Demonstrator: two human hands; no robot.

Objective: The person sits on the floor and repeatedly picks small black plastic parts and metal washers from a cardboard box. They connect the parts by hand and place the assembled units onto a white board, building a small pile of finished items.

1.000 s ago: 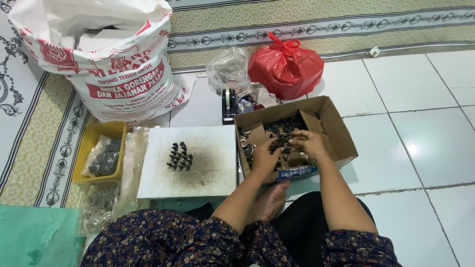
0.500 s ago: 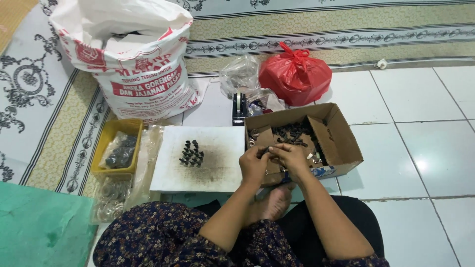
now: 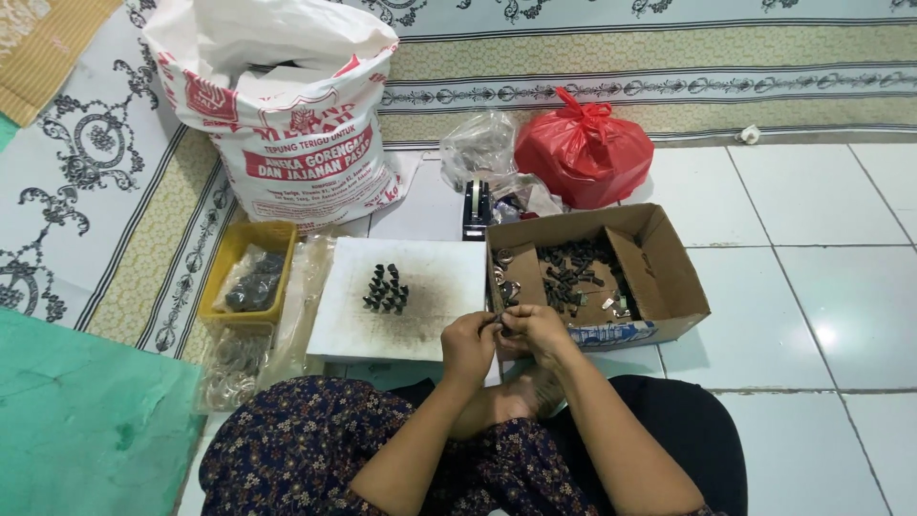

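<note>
My left hand [image 3: 468, 344] and my right hand [image 3: 537, 332] meet in front of me, fingertips pinched together on a small dark part that is mostly hidden between them. They hover over the near right corner of a white board [image 3: 420, 330], beside the near left corner of an open cardboard box [image 3: 669, 272]. The box holds several small black parts [image 3: 573, 268] and a few metal rings. A cluster of small black pieces [image 3: 386, 289] stands upright in the middle of the board.
A yellow tray [image 3: 229, 263] with bagged dark parts lies left of the board, clear plastic bags [image 3: 234, 358] by it. Behind stand a big white printed sack [image 3: 287, 115], a red plastic bag [image 3: 585, 148], a clear bag [image 3: 476, 143] and a tape dispenser [image 3: 475, 208]. A green mat [image 3: 86, 430] lies at left.
Both hands came out of the cardboard box toward me and joined at the board's near corner. The camera view shifted, so everything sits further right.
</note>
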